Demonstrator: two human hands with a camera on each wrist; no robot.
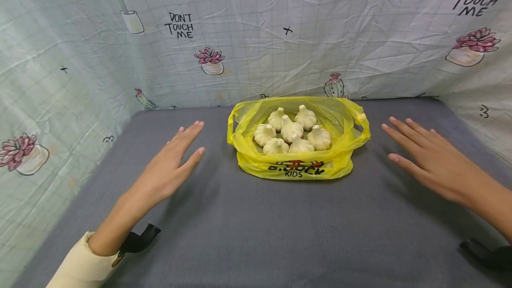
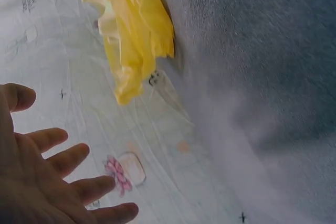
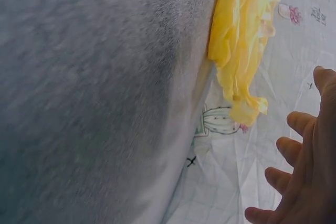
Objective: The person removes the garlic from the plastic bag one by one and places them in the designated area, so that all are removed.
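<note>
A yellow plastic bag (image 1: 296, 170) with printed lettering sits on the grey table, its mouth spread wide and a loop handle at each side. Inside lie several white garlic bulbs (image 1: 291, 129), bunched together. To the left of the bag, my left hand (image 1: 170, 163) hovers over the table with fingers extended, holding nothing. On the other side my right hand (image 1: 436, 159) is likewise held out with spread fingers, apart from the bag. Both wrist views show the side of the bag (image 2: 139, 24) beyond the fingers; the bulbs are hidden there.
The grey tabletop (image 1: 280, 230) stretches in front of the bag. A pale cloth (image 1: 256, 34) printed with potted plants and "Don't touch me" hangs behind it and along both sides. Black straps (image 1: 140, 239) are on the wrists.
</note>
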